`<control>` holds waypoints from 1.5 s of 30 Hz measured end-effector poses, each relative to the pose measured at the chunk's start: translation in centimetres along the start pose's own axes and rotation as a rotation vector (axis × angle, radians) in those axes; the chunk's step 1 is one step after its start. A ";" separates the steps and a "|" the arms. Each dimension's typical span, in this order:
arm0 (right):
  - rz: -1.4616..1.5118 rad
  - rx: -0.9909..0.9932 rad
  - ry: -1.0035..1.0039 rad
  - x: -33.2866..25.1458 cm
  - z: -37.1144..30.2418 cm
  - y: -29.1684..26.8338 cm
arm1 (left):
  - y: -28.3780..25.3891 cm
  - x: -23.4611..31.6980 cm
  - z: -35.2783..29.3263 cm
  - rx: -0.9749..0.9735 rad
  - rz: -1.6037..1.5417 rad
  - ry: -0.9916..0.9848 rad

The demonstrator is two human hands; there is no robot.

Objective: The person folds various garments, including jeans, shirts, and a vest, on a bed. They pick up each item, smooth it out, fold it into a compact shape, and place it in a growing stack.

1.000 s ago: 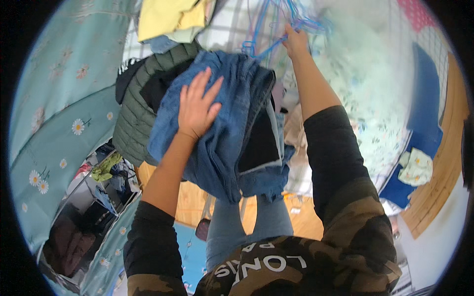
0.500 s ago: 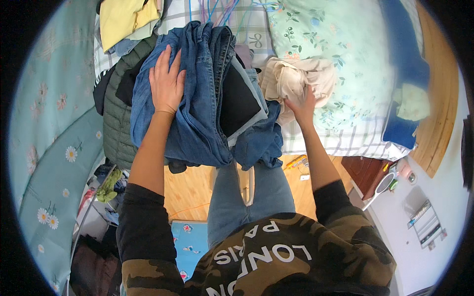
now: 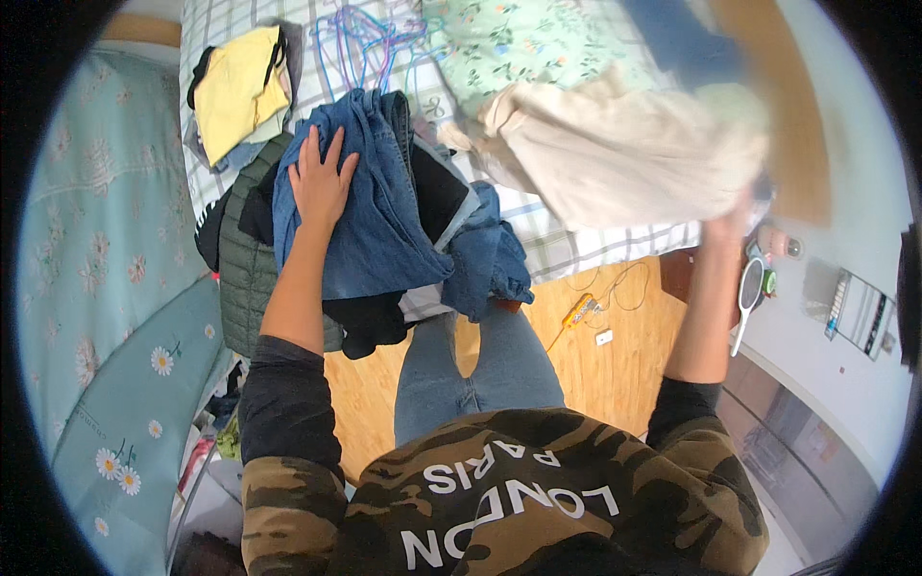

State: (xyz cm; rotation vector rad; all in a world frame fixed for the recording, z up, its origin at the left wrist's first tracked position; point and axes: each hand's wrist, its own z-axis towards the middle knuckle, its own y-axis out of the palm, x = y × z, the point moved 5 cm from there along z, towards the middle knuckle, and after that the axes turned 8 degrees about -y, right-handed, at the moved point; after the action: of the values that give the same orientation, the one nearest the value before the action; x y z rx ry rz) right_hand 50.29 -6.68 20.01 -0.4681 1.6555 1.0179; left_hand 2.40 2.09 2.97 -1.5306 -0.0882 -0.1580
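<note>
Near: brown-and-black camouflage sweatshirt (image 3: pixel 624 530), large pale block lettering (image 3: pixel 474 474) across the chest, upside down in this view. Worn grey-blue jeans (image 3: pixel 430 374) below, over wood-grain floor (image 3: pixel 615 374). Near left, smooth teal daisy-print cover (image 3: pixel 182 403); bunched clothes (image 3: pixel 229 437) at its edge, shapes unclear.

Middle: left hand (image 3: pixel 322 187) palm down on folded dark-blue denim (image 3: pixel 370 240), fingers spread apart, gripping nothing. The denim sits on a heap at the bed's near edge, left of centre; black cloth (image 3: pixel 440 197) to its right, quilted dark-green puffer garment (image 3: pixel 252 288) to its left. Right hand (image 3: pixel 732 219), blurred, meets the near right edge of soft cream cloth (image 3: pixel 615 158), fanned wide right of the heap; cannot tell how its fingers close.

Far: checked bedsheet (image 3: pixel 317 53), yellow garment (image 3: pixel 240 91) left, blue-and-purple hangers (image 3: pixel 370 43) centre, floral pale-green bedding (image 3: pixel 519 43) right.
</note>
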 end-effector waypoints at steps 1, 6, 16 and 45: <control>-0.010 0.039 0.015 -3.6 0.0 0.2 | -0.4 0.2 -0.2 -0.020 0.000 -0.005; 0.290 -0.053 0.052 -12.4 1.1 0.9 | -2.7 0.7 -1.6 0.013 -0.025 -0.056; -0.017 -0.226 -0.206 -17.2 -1.4 10.0 | -13.7 12.5 -7.4 -0.150 -0.566 0.122; 0.128 0.398 -0.312 -10.0 9.3 -8.0 | -36.9 33.9 -5.8 -0.366 -0.671 0.636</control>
State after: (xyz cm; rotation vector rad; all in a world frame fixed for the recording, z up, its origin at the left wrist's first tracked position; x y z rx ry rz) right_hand 65.03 -5.48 25.66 0.0600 1.5652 0.7780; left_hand 29.82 -6.48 44.46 -1.6927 -0.0632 -1.2388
